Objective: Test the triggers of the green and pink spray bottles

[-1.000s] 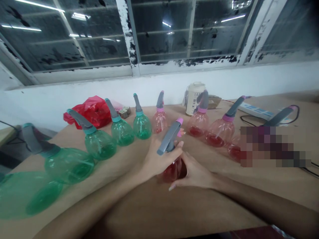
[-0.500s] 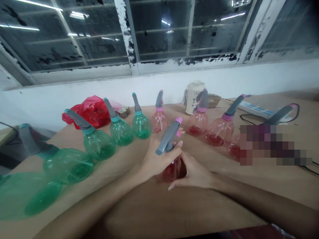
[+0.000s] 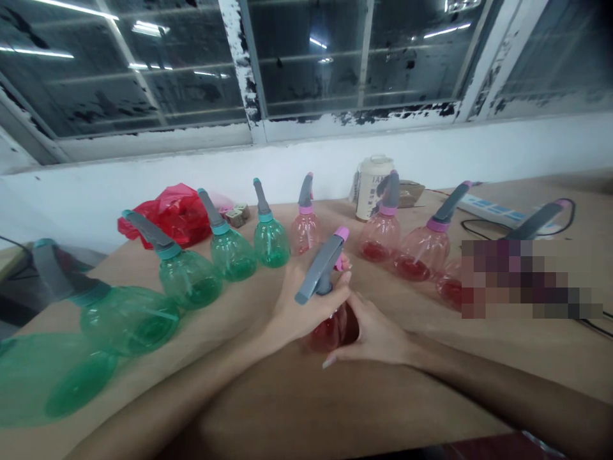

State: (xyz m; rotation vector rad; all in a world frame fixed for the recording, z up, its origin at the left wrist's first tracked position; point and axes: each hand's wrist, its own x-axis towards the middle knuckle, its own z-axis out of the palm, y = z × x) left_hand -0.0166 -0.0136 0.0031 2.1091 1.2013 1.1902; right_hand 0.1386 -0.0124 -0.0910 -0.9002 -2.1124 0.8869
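Observation:
A pink spray bottle [image 3: 335, 329] with a grey trigger head [image 3: 320, 267] stands on the brown table [image 3: 297, 402] in front of me. My left hand [image 3: 306, 300] is wrapped round its neck just under the trigger head. My right hand [image 3: 376, 332] is cupped against the bottle's round body from the right. Most of the bottle's body is hidden by both hands.
An arc of spray bottles stands behind: several green ones [image 3: 189, 278] on the left, several pink ones [image 3: 383, 236] on the right. A red plastic bag [image 3: 172, 214], a white cup [image 3: 373, 185], a power strip [image 3: 498, 214] and cables lie near the wall.
The grey trigger head has tilted slightly to the left and down in my left hand. Both hands stay on the bottle.

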